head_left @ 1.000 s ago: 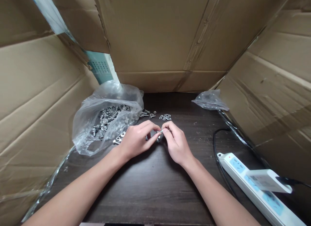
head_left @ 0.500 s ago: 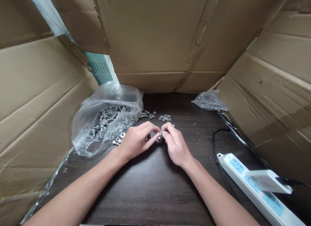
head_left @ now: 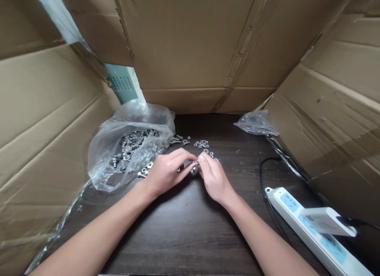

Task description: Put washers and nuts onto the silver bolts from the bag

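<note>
My left hand (head_left: 170,169) and my right hand (head_left: 214,176) meet fingertip to fingertip above the dark table. Between them they pinch a small metal screw (head_left: 196,161), mostly covered by the fingers; whether a nut or washer is on it cannot be made out. Loose nuts and washers (head_left: 203,143) lie just beyond my hands, with more bolts (head_left: 179,138) to their left. Other metal pieces (head_left: 143,173) rest beside my left wrist, near an open clear plastic bag (head_left: 102,149) full of screws and washers.
Cardboard walls (head_left: 190,42) enclose the dark table (head_left: 178,236) at the back and sides. A small clear bag (head_left: 257,123) lies at the back right. On the right are a white power strip (head_left: 314,232) with a plugged-in adapter and a black cable (head_left: 261,177).
The fingers of my right hand have shifted and curled at the screw, uncovering washers behind them. My left hand has stayed almost still.
</note>
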`<state>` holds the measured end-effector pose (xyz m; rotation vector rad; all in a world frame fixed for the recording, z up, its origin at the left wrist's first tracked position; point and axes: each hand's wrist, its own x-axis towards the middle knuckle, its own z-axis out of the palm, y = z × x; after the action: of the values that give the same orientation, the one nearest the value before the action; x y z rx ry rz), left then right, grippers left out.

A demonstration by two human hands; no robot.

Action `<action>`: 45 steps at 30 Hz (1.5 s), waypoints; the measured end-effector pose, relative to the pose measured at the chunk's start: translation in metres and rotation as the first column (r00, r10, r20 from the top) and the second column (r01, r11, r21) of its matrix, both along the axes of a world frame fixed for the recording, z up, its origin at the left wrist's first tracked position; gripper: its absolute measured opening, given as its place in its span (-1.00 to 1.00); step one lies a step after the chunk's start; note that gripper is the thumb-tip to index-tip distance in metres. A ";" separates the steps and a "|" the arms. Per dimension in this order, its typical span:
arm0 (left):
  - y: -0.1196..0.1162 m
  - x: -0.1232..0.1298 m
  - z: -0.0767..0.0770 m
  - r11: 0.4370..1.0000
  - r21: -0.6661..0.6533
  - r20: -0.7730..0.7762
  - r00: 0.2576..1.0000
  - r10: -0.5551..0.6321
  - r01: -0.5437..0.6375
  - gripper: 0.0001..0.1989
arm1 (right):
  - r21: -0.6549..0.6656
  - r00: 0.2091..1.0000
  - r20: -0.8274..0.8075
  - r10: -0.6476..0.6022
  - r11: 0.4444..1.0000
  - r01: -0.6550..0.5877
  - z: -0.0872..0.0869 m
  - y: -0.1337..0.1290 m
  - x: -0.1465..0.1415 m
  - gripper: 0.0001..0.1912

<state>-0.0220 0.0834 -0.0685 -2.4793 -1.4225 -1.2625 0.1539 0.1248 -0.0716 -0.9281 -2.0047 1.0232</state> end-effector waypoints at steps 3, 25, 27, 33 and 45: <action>-0.001 0.000 0.000 1.000 0.006 0.000 1.000 -0.003 0.003 -0.89 | -0.010 1.000 -0.002 -0.020 1.000 0.020 -0.001 0.001 -0.001 -0.57; 0.000 0.003 -0.003 0.999 -0.029 0.035 0.999 0.023 -0.022 -0.87 | 0.077 1.000 0.014 -0.021 0.997 0.020 0.003 -0.002 -0.001 -0.62; 0.000 0.004 -0.003 1.000 -0.019 0.046 0.999 0.018 -0.017 -0.89 | 0.001 1.000 -0.014 -0.015 1.000 0.015 0.000 -0.001 -0.002 -0.58; -0.003 0.003 -0.002 1.000 -0.028 0.048 0.999 0.001 0.001 -0.91 | -0.105 0.998 -0.059 -0.036 0.994 0.030 -0.005 0.000 -0.002 -0.47; -0.001 0.005 -0.004 0.993 -0.097 0.056 0.995 0.081 -0.075 -0.87 | 0.021 0.999 -0.037 -0.021 1.000 0.022 0.006 -0.003 0.000 -0.71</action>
<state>-0.0170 0.0825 -0.0721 -2.4364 -1.6124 -1.2948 0.1541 0.1222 -0.0658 -0.9115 -1.9680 0.9987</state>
